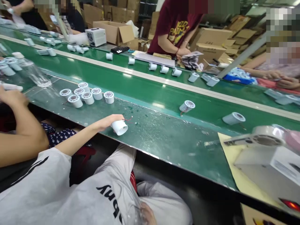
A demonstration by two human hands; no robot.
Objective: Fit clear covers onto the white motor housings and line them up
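A green conveyor belt (145,86) crosses the whole view, with a dark green worktable (164,137) along its near side. Beyond the belt, a co-worker in a dark red shirt (175,26) stands between two open cartons, a left carton (105,31) and a right carton (213,37); I cannot make out what either contains. On the table's right end a white box (260,165) sits on a yellow sheet (229,153), a blurred roll of tape (269,131) above it. Towards the left stands a clear bottle (38,75), its contents too blurred to tell.

The left hand (110,120) reaches over the table's near edge, fingers curled round a white cylinder (120,127), open no wider than its body. The cylinder lies at the front of the grip, below the fingers, its far end covered by them; whether it touches the table I cannot tell. Its long axis slants from the hand down to the right, the open end facing right and towards the viewer. The right hand (147,214) is low by the lap, its grip unclear. Seven similar cylinders (87,98) stand grouped beyond the left hand. Thin red wires (127,119) stick out rightwards beside the held cylinder
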